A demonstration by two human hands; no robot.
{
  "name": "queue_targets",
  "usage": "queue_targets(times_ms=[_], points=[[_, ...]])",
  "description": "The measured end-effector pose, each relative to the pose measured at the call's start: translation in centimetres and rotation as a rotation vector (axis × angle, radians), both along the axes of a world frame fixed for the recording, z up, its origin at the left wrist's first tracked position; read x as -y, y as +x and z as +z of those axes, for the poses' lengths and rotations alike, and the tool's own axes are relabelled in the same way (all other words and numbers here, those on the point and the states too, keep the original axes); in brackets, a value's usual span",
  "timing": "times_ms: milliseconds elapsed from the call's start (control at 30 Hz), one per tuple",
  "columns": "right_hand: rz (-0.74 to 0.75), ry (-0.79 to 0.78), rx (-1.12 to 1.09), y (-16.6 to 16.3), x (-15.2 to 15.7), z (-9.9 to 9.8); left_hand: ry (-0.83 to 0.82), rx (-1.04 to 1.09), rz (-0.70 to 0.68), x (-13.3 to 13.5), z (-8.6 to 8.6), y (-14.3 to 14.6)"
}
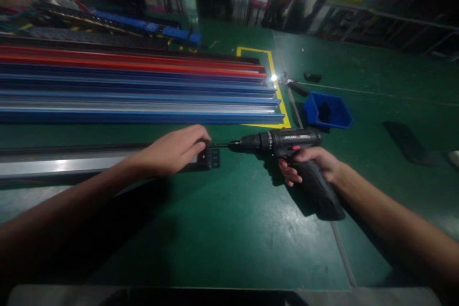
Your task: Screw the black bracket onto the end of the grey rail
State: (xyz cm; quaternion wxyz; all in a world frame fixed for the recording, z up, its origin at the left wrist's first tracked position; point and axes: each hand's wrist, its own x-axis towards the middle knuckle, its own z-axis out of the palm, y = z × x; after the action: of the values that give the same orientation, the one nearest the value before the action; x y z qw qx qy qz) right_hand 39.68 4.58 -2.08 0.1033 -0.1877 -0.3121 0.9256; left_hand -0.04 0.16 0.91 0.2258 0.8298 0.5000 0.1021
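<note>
Whole row of long red and blue rails [143,91] lying side by side, too blurry for me to count. Nearer: one silver rail [71,167], left hand [172,150] with fingers closed over its end, partly hiding the black end cap [205,158]. Right hand's [319,160] fingers are wrapped round one cordless drill [297,138], bit at that cap. Past it, one blue bin [337,117] with something dark [324,112] inside, one black-handled tool [298,89] near it.

Red and blue rails [143,87] lie parallel — a blue bin [337,115] right of yellow tape [283,105].
</note>
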Motion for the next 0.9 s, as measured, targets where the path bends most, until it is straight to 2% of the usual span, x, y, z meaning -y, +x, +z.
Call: queue_targets(times_ms=[500, 700, 900], points=[[0.003, 0.034, 0.009, -0.25, 0.34, 0.16, 0.046, -0.008, -0.014, -0.05, 0.10, 0.11], [0.041, 0.010, -0.024, 0.05, 0.18, -0.17, 0.016, -0.019, 0.018, -0.01, 0.06, 0.07], [0.006, 0.044, 0.026, -0.01, 0.31, 0.07, 0.007, -0.112, 0.080, 0.03, 0.00, 0.22]])
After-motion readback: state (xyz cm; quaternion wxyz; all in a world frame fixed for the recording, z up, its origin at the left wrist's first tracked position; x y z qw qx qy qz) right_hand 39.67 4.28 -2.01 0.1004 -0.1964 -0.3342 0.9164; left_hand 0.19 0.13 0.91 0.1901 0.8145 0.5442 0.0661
